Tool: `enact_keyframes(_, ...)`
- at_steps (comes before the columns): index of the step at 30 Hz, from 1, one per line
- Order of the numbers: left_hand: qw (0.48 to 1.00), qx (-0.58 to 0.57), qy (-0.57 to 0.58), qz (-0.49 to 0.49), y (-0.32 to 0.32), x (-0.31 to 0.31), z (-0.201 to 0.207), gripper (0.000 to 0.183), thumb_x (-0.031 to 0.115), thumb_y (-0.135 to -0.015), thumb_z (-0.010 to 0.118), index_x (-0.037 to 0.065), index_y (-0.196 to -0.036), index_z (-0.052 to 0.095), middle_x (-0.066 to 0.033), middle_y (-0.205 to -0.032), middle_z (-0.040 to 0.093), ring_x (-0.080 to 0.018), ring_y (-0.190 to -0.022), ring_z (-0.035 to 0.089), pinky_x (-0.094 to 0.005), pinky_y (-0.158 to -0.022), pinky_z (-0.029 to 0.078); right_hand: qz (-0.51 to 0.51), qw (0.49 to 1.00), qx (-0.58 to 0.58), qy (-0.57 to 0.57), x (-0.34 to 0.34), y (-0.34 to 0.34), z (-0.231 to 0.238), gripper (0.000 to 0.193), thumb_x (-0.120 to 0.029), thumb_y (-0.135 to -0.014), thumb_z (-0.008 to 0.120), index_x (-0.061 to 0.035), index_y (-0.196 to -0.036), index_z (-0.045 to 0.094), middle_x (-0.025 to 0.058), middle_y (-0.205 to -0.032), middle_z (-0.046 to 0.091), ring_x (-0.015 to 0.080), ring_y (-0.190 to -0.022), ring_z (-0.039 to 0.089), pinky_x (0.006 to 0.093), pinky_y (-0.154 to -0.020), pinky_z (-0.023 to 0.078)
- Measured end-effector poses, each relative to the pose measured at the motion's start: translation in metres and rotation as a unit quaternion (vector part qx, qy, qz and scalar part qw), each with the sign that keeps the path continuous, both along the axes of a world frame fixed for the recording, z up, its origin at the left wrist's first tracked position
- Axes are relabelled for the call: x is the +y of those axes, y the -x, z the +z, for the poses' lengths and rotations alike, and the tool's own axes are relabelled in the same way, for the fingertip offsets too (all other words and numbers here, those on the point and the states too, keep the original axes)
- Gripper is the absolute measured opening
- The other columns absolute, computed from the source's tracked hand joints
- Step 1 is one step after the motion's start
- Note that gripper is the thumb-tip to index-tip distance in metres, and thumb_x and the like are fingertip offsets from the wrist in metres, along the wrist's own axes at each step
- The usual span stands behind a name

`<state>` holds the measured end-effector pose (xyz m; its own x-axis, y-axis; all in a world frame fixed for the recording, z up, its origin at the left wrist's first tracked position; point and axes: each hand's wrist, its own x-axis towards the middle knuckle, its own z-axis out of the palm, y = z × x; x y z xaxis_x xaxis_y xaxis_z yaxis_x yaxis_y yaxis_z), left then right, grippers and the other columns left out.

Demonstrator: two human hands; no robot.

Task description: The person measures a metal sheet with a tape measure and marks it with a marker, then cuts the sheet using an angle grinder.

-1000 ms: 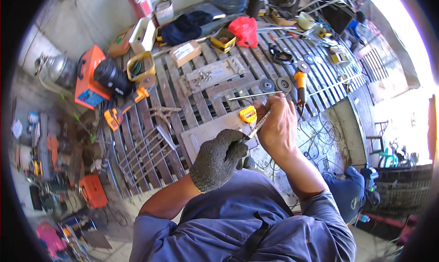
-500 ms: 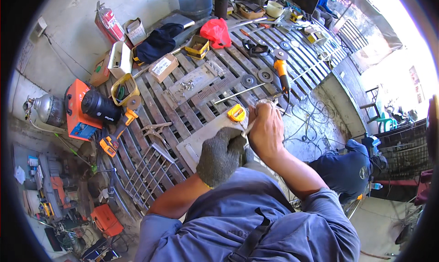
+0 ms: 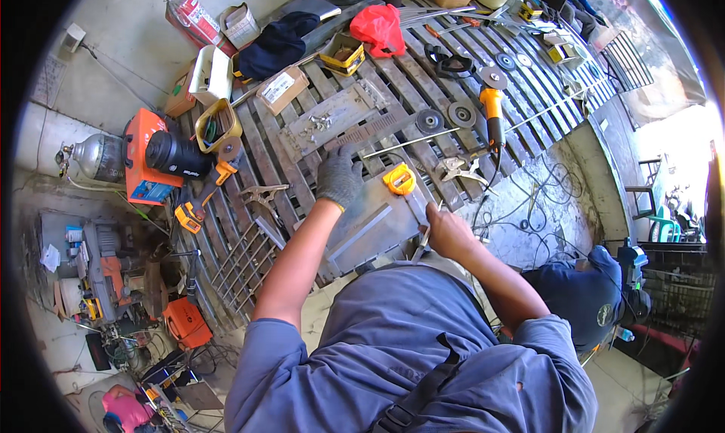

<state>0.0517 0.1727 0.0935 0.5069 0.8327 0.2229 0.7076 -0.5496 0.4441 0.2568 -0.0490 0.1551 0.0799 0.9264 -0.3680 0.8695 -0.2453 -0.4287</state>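
My left hand (image 3: 339, 180), in a dark grey knitted glove, reaches forward with its fingers stretched out at the far left edge of a flat metal plate (image 3: 385, 237). My bare right hand (image 3: 451, 234) is closed at the plate's right side. A slim, light-coloured piece and a silvery part show by its fingers, too small to name. Between the hands, a yellow tape measure (image 3: 399, 179) sits on the plate, with a grey strip running from it toward my right hand. A narrow metal bar (image 3: 361, 232) lies slantwise across the plate. Locking pliers (image 3: 462, 170) rest beyond my right hand.
The slatted metal table (image 3: 302, 169) carries a yellow angle grinder (image 3: 493, 116), grinding discs (image 3: 461, 114), a thin rod (image 3: 411, 141) and a cardboard box (image 3: 282, 89). A cordless grinder (image 3: 208, 187) and an orange machine (image 3: 147, 157) are at left. Another person (image 3: 578, 297) crouches at right near cables (image 3: 540, 199).
My hands were together over the plate; now they are apart. The left has gone forward and left, the right down toward me. The bar and the locking pliers have come into sight.
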Motion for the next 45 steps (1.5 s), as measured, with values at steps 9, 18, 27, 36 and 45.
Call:
enact_keyframes(9,0.957,0.289,0.013,0.031,-0.040,0.065,-0.013,0.028,0.026,-0.091,0.065,0.010,-0.112,0.073,-0.0170,-0.110,0.071,-0.0395,-0.106,0.069,-0.0550,-0.089,0.055,0.036,0.998,0.050,0.014,0.003,-0.026,-0.005,0.031,-0.021,-0.095,0.065,0.0013,-0.111,0.050,0.0291,-0.085,0.070,0.0493,-0.083,0.070,0.0582,-0.074,0.055)
enact_keyframes(18,0.930,-0.264,0.170,0.193,0.079,0.006,0.083,0.032,0.034,-0.096,0.072,0.003,-0.099,0.076,-0.0065,-0.083,0.072,-0.0135,-0.073,0.064,-0.0328,-0.067,0.050,0.070,0.986,0.148,-0.005,0.038,-0.004,-0.020,0.021,-0.006,-0.088,0.062,-0.0028,-0.108,0.057,0.0274,-0.088,0.071,0.0481,-0.088,0.069,0.0575,-0.078,0.053)
enact_keyframes(27,0.874,-0.341,0.210,0.275,0.199,-0.114,0.033,0.049,0.047,-0.103,0.064,0.004,-0.082,0.076,0.0026,-0.064,0.063,-0.0081,-0.059,0.054,-0.0316,-0.055,0.042,0.131,0.988,-0.033,-0.068,0.073,0.057,-0.071,0.024,-0.011,-0.092,0.064,-0.0001,-0.110,0.052,0.0320,-0.109,0.065,0.0476,-0.105,0.067,0.0553,-0.082,0.055)
enact_keyframes(36,0.930,0.095,0.330,0.129,0.192,-0.138,0.027,0.070,0.070,-0.072,0.080,0.002,-0.085,0.076,-0.0202,-0.080,0.072,-0.0332,-0.073,0.070,-0.0435,-0.068,0.054,-0.010,0.990,-0.007,-0.141,0.078,0.077,-0.094,0.045,-0.022,-0.086,0.079,0.0003,-0.113,0.050,0.0298,-0.107,0.065,0.0470,-0.102,0.066,0.0535,-0.088,0.053)
enact_keyframes(45,0.928,0.049,0.331,0.167,0.190,-0.138,-0.011,0.070,0.072,-0.078,0.075,0.002,-0.077,0.072,-0.0217,-0.077,0.069,-0.0388,-0.073,0.068,-0.0476,-0.070,0.052,-0.030,0.987,-0.023,-0.158,0.075,0.093,-0.098,0.037,-0.004,-0.082,0.070,-0.0010,-0.110,0.047,0.0300,-0.105,0.063,0.0479,-0.111,0.060,0.0540,-0.095,0.047)
